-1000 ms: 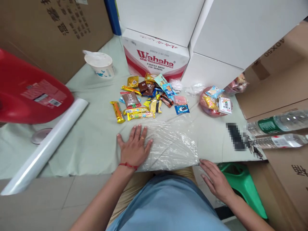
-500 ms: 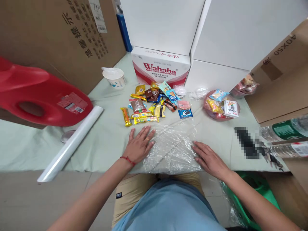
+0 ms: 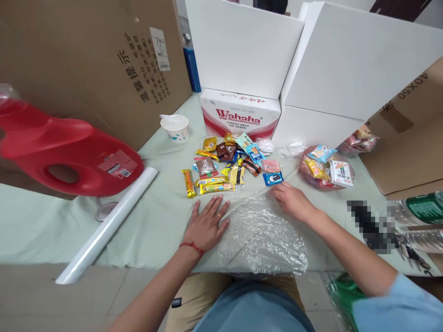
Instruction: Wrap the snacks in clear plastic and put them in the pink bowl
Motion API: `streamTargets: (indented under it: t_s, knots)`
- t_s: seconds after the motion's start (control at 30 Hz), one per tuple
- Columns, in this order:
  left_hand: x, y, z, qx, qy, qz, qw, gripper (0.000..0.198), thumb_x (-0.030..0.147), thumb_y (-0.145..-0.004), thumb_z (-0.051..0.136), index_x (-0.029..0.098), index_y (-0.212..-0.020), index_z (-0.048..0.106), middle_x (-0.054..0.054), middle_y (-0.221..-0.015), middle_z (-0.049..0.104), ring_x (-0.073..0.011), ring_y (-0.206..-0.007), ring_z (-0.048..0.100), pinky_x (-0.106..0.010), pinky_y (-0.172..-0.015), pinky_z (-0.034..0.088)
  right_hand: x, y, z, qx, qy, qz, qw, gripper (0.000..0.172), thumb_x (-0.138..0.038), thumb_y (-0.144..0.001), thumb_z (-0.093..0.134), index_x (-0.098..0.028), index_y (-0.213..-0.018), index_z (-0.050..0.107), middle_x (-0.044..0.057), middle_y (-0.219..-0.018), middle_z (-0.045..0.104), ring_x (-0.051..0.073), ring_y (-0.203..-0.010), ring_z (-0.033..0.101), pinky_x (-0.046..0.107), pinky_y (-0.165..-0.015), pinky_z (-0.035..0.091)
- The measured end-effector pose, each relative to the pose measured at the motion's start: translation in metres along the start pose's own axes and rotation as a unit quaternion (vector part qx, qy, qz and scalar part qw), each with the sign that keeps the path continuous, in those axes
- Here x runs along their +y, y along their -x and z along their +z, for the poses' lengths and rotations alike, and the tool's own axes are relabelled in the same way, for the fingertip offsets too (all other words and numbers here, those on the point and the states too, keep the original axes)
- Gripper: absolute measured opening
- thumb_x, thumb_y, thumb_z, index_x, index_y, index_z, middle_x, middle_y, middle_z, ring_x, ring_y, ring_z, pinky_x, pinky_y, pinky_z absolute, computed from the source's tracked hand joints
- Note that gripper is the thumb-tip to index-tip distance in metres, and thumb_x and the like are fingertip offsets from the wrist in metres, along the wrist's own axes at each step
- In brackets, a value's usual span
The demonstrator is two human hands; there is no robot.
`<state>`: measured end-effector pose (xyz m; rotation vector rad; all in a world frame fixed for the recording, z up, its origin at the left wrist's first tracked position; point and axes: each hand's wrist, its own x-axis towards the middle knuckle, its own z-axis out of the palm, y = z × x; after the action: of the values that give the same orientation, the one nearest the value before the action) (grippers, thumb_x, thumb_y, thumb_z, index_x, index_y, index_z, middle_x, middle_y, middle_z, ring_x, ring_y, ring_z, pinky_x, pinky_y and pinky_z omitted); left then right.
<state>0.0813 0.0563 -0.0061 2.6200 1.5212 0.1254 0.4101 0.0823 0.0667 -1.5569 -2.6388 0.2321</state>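
Note:
A sheet of clear plastic film [image 3: 261, 235], creased and shiny, lies on the cloth-covered table in front of me. My left hand [image 3: 207, 224] rests flat at its left edge, fingers spread. At the film's far right corner, the bent fingers of my right hand [image 3: 292, 200] are closed on the plastic; their tips are partly hidden. Just beyond those fingertips is a blue snack packet [image 3: 272, 178]. Behind the film sits a loose pile of wrapped snacks, including yellow bars [image 3: 217, 187], a brown packet [image 3: 205, 167] and a pink packet [image 3: 271, 165].
A red jug [image 3: 69, 152] and a white film roll [image 3: 110, 223] are on the left. A paper cup [image 3: 176, 127] stands near the Wahaha box [image 3: 241, 114]. To the right are a snack-filled bowl [image 3: 308, 180], a bottle [image 3: 424, 208] and keys [image 3: 415, 256].
My right hand has moved from the film's right edge to its far corner, and its fingers have closed. My left hand stays flat. The view has tilted slightly upward.

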Motion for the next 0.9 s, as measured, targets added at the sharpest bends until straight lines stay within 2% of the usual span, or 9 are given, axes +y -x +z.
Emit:
streamTargets:
  t_s: [0.13, 0.2, 0.27, 0.37, 0.43, 0.57, 0.63, 0.7, 0.9]
  knots:
    - [-0.001, 0.0, 0.002, 0.009, 0.008, 0.001, 1.0, 0.056, 0.045, -0.102, 0.04, 0.035, -0.157, 0.036, -0.006, -0.167, 0.03, -0.0288, -0.153, 0.033, -0.063, -0.125, 0.009, -0.029, -0.104, -0.003, -0.039, 0.072, -0.086, 0.993, 0.049, -0.008, -0.098, 0.041, -0.023, -0.141, 0.058, 0.008, -0.149, 0.056, 0.027, -0.131, 0.05, 0.04, -0.102, 0.046]
    - [-0.001, 0.0, 0.003, 0.008, 0.013, 0.003, 1.0, 0.056, 0.045, -0.102, 0.04, 0.035, -0.157, 0.036, -0.006, -0.167, 0.03, -0.0285, -0.153, 0.033, -0.063, -0.125, 0.008, -0.039, -0.138, 0.002, -0.063, 0.091, -0.126, 0.986, 0.051, -0.011, -0.1, 0.039, -0.024, -0.148, 0.05, 0.007, -0.158, 0.047, 0.028, -0.133, 0.049, 0.041, -0.105, 0.043]
    - [-0.002, 0.001, 0.005, 0.011, 0.019, 0.004, 1.0, 0.056, 0.045, -0.102, 0.038, 0.034, -0.157, 0.037, -0.006, -0.168, 0.029, -0.0276, -0.153, 0.032, -0.063, -0.125, 0.006, -0.044, -0.155, 0.007, -0.092, 0.109, -0.152, 0.978, 0.049, -0.011, -0.101, 0.037, -0.023, -0.147, 0.051, 0.008, -0.158, 0.047, 0.028, -0.13, 0.052, 0.04, -0.104, 0.043]
    - [-0.002, 0.001, 0.007, 0.019, 0.031, 0.001, 0.999, 0.055, 0.048, -0.103, 0.035, 0.034, -0.156, 0.038, -0.005, -0.168, 0.029, -0.0264, -0.154, 0.032, -0.063, -0.125, 0.006, -0.042, -0.154, 0.01, -0.099, 0.128, -0.148, 0.976, 0.039, -0.012, -0.1, 0.04, -0.018, -0.132, 0.062, 0.013, -0.141, 0.059, 0.028, -0.123, 0.055, 0.039, -0.101, 0.043]
    - [-0.003, 0.002, 0.007, 0.022, 0.041, 0.001, 0.999, 0.055, 0.049, -0.103, 0.034, 0.034, -0.156, 0.039, -0.005, -0.167, 0.03, -0.0265, -0.154, 0.032, -0.063, -0.125, 0.006, -0.036, -0.144, 0.007, -0.092, 0.12, -0.116, 0.982, 0.031, -0.019, -0.096, 0.052, -0.016, -0.124, 0.064, 0.016, -0.132, 0.061, 0.029, -0.122, 0.055, 0.038, -0.098, 0.045]
    - [-0.003, 0.002, 0.006, 0.025, 0.06, 0.0, 0.998, 0.055, 0.049, -0.102, 0.036, 0.034, -0.156, 0.04, -0.005, -0.167, 0.032, -0.0271, -0.154, 0.031, -0.062, -0.126, 0.005, -0.015, -0.134, -0.003, -0.074, 0.05, 0.057, 0.994, 0.041, -0.033, -0.088, 0.066, -0.013, -0.124, 0.061, 0.016, -0.128, 0.063, 0.028, -0.108, 0.061, 0.032, -0.085, 0.048]
    - [-0.003, 0.003, 0.005, 0.025, 0.065, -0.002, 0.998, 0.055, 0.048, -0.102, 0.036, 0.035, -0.156, 0.04, -0.004, -0.167, 0.032, -0.0272, -0.154, 0.031, -0.062, -0.126, 0.004, -0.006, -0.139, -0.005, -0.061, 0.015, 0.15, 0.987, 0.035, -0.036, -0.092, 0.061, -0.015, -0.119, 0.063, 0.012, -0.119, 0.069, 0.024, -0.099, 0.065, 0.029, -0.08, 0.048]
    - [-0.003, 0.003, 0.005, 0.025, 0.068, -0.004, 0.997, 0.055, 0.049, -0.102, 0.036, 0.035, -0.155, 0.04, -0.004, -0.167, 0.032, -0.0276, -0.154, 0.032, -0.063, -0.126, 0.005, -0.002, -0.148, -0.004, -0.054, 0.0, 0.195, 0.979, 0.032, -0.041, -0.097, 0.054, -0.017, -0.114, 0.065, 0.01, -0.111, 0.072, 0.023, -0.096, 0.066, 0.027, -0.078, 0.047]
    - [-0.002, 0.003, 0.006, 0.028, 0.072, -0.006, 0.997, 0.055, 0.05, -0.103, 0.035, 0.034, -0.155, 0.042, -0.005, -0.167, 0.033, -0.0265, -0.153, 0.032, -0.062, -0.126, 0.004, -0.006, -0.161, 0.01, 0.005, 0.079, 0.271, 0.959, 0.051, -0.049, -0.1, 0.048, -0.009, -0.129, 0.057, 0.023, -0.129, 0.063, 0.033, -0.107, 0.067, 0.036, -0.085, 0.05]
